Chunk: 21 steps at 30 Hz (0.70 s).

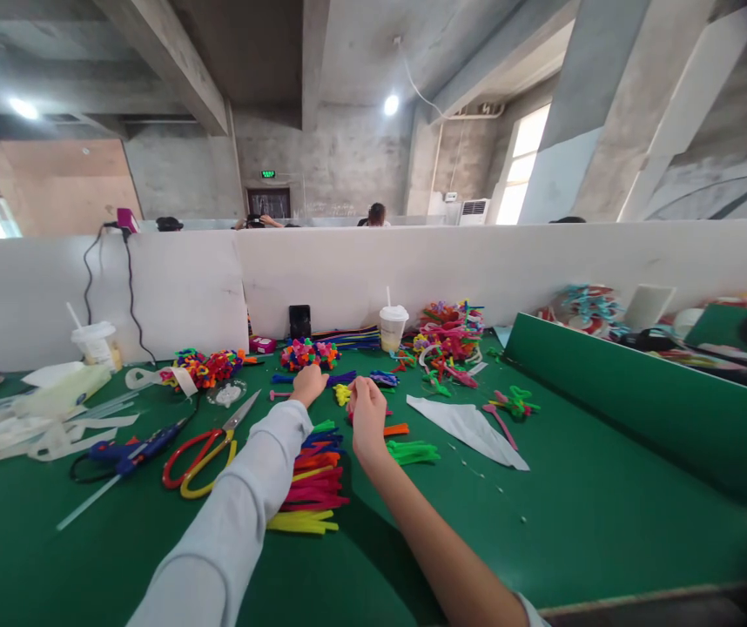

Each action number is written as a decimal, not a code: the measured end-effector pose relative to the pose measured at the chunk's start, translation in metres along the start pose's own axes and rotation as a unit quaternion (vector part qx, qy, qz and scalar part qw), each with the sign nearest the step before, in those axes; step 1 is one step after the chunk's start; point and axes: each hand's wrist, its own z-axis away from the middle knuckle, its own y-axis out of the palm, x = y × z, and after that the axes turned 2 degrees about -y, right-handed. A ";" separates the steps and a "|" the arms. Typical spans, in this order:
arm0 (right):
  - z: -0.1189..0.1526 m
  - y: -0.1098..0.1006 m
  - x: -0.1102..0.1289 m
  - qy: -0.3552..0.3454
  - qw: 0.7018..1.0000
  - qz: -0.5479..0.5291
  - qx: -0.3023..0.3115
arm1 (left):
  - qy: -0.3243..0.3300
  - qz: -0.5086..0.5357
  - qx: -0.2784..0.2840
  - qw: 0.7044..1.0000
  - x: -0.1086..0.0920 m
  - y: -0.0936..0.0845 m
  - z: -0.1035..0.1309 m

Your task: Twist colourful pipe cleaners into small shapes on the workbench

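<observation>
Over the middle of the green table [582, 522], my left hand [309, 385] reaches to a dark blue bundle of fuzzy stems, its fingers closed; what they hold is hidden. My right hand [368, 407] is just right of it, fingertips pinched together beside a small yellow bundle [342, 394]; anything between them is too small to make out. Under my forearms lie pink stems [318, 489], yellow stems [305, 522] and orange and blue ones. Green stems [413, 452] lie right of my right wrist.
Scissors [210, 457], a glue gun [129, 453] and plastic bags [14, 418] are on the left. Cups [393, 327], a phone [299, 321] and colourful stem piles [448, 335] line the white partition [347, 270]. A white cloth [468, 431] and green divider [628, 405] are right.
</observation>
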 end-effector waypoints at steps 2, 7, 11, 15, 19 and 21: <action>0.002 0.001 0.001 0.017 1.000 -0.008 0.005 | 0.036 -0.035 -0.001 0.999 0.002 -0.010 0.008; 0.007 0.003 0.000 0.028 0.999 0.017 0.038 | 0.138 -0.087 0.054 0.985 0.021 -0.043 0.041; 0.014 0.006 -0.007 -0.004 0.991 0.100 0.086 | 0.199 -0.095 0.122 0.968 0.052 -0.066 0.082; 0.023 0.009 -0.015 -0.045 0.976 0.163 0.138 | 0.269 -0.080 0.143 0.949 0.082 -0.073 0.115; 0.027 0.010 -0.017 -0.068 0.959 0.204 0.186 | 0.291 -0.086 0.066 0.950 0.097 -0.069 0.127; 0.027 0.009 -0.016 -0.075 0.949 0.229 0.202 | 0.303 -0.099 0.048 0.947 0.098 -0.067 0.128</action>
